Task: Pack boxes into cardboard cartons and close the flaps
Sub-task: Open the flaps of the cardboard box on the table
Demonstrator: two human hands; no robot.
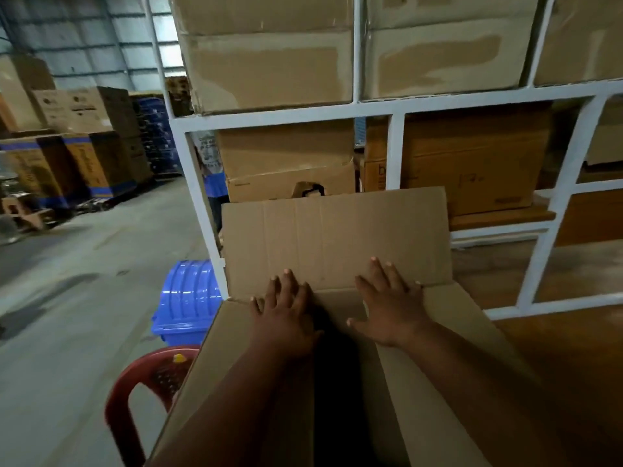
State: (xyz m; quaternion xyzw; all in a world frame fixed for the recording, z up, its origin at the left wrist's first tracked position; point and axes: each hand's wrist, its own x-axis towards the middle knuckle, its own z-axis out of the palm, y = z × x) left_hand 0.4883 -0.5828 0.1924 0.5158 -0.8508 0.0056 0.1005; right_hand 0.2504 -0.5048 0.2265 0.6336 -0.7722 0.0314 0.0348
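A brown cardboard carton (448, 382) fills the lower middle of the head view. Its left flap (215, 358) and right flap (438, 358) are folded down, with a dark gap between them. The far flap (337, 237) stands upright. My left hand (286, 311) lies flat, fingers spread, on the left flap at its far end. My right hand (391, 305) lies flat on the right flap, its fingertips touching the base of the upright flap. The carton's contents are hidden.
A white metal rack (394, 146) stacked with cardboard cartons stands right behind the carton. A red plastic chair (135, 399) and a blue plastic bin (185, 305) are to the left. Grey concrete floor (84, 298) stretches left toward stacked boxes.
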